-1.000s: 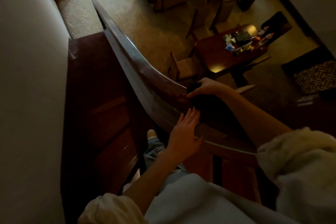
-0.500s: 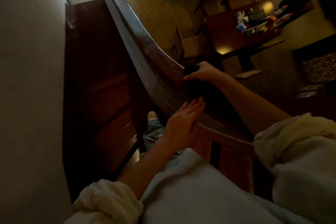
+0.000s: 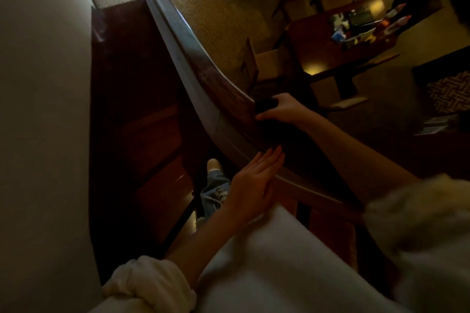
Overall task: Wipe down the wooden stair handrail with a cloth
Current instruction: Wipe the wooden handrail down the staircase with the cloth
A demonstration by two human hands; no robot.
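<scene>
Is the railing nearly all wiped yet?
Not nearly, I think. The right hand holds a dark cloth on the curved handrail, while the left hand lies open beside it. The long stretch running downstairs looks left to do; the dark part nearer the body may be done.

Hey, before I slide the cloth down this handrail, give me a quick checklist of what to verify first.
1. Right hand gripping the cloth: ok.
2. Cloth lying on top of the handrail: ok.
3. Left hand open, up-rail of the cloth and out of its downward path: ok.
4. Rail below the cloth free of objects: ok.
5. Foot firmly planted on a step: cannot tell, too dark.
6. Cloth clean enough to keep wiping: cannot tell, too dark.
</scene>
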